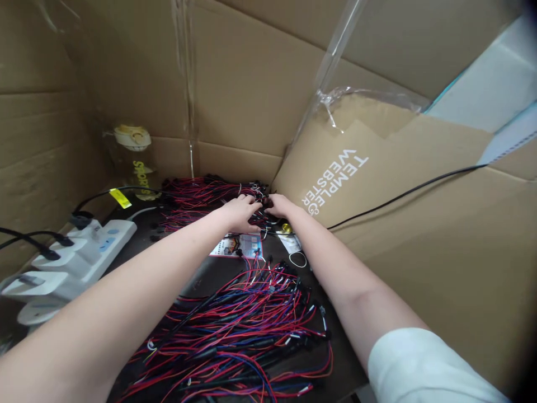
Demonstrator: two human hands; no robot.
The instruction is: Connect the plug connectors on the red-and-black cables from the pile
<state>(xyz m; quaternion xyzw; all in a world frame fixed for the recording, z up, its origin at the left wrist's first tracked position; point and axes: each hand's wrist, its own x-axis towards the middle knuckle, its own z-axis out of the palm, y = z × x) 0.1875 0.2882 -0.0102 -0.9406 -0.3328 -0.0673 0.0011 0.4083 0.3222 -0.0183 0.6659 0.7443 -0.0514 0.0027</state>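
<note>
Left hand [242,214] and right hand [278,205] sit close together at the far wires [195,191], grip hidden; near wires [247,313] lie bodyward of them, presumably for easy reach

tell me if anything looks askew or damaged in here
The clear tape on the right cardboard wall looks crumpled rather than flat, and the printed lettering below it runs steeply aslant.

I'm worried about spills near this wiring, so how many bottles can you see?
1: the yellow-lettered bottle, upright beyond the power strip, left of the far wires. Others may be hidden.
</note>
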